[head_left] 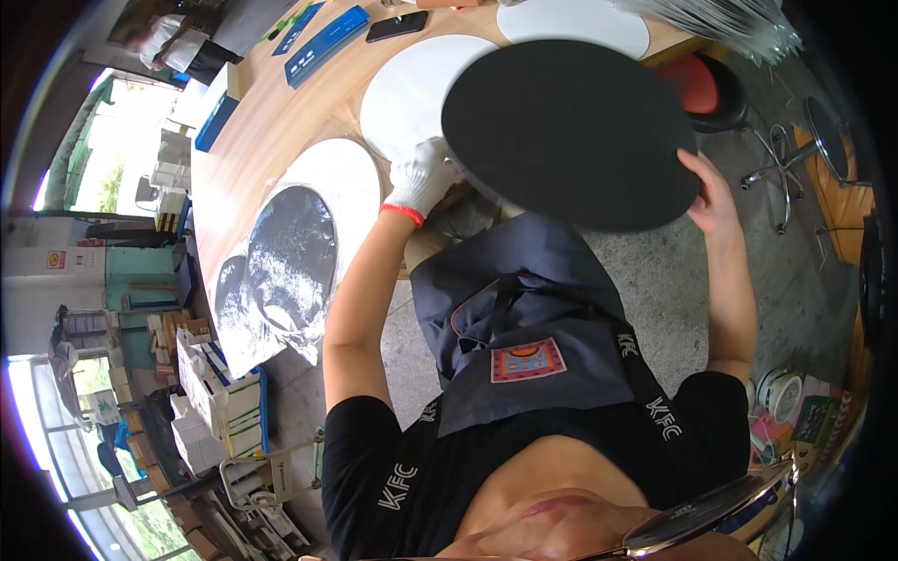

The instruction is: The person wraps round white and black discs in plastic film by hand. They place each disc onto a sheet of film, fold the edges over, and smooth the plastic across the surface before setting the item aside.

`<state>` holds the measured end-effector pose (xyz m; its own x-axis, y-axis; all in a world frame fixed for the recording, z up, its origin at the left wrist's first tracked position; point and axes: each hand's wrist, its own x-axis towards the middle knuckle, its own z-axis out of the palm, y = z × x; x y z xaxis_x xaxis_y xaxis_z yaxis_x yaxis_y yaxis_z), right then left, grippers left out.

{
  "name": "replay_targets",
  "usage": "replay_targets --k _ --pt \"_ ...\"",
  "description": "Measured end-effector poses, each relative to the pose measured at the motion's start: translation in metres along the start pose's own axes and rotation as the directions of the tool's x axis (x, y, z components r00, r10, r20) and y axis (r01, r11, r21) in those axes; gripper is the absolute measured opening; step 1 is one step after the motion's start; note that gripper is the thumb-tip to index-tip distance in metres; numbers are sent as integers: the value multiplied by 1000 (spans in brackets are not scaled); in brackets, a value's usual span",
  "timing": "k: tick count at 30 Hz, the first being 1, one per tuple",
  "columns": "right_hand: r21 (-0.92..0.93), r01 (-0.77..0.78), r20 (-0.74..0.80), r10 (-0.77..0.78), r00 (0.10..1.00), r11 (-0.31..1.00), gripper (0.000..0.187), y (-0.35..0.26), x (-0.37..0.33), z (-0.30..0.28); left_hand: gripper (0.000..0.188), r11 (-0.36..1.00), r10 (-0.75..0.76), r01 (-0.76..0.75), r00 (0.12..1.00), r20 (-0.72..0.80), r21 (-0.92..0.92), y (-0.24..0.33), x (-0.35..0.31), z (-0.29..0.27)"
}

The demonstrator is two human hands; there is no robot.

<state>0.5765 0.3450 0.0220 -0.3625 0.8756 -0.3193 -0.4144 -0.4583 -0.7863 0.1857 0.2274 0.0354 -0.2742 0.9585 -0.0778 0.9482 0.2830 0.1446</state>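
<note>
A large, flat black round disc (571, 136) is held up in front of me, tilted, above my lap and the table's near edge. My right hand (713, 194) is bare and grips its right rim, thumb on the upper face. At the left rim, my left hand (423, 176) wears a white knitted glove with a red cuff. Its fingers are closed at the disc's edge and partly hidden. Beyond that glove lies a white round disc (402, 89). Nearer on the left, another white disc (346, 168) sits beside dark round pieces in shiny clear plastic (292, 243).
The wooden table (243, 168) curves around my left and front. On it are a phone (397, 26), blue boxes (327, 47), a further white disc (585, 26) and clear plastic bags (720, 23). A stool (716, 93) stands right; another person (173, 42) is far left.
</note>
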Motion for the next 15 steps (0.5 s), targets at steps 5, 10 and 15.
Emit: replay_targets --k 5,10,15 --pt "-361 -167 43 195 980 917 26 -1 -17 -27 36 982 154 -116 949 -276 147 -9 -8 14" --pt "-380 -212 42 246 968 900 29 -2 -35 -40 43 981 179 -150 947 -266 125 -22 -8 18" --pt "-395 -224 45 262 964 891 27 -4 -38 -30 37 981 191 -189 936 -297 35 -16 -17 10"
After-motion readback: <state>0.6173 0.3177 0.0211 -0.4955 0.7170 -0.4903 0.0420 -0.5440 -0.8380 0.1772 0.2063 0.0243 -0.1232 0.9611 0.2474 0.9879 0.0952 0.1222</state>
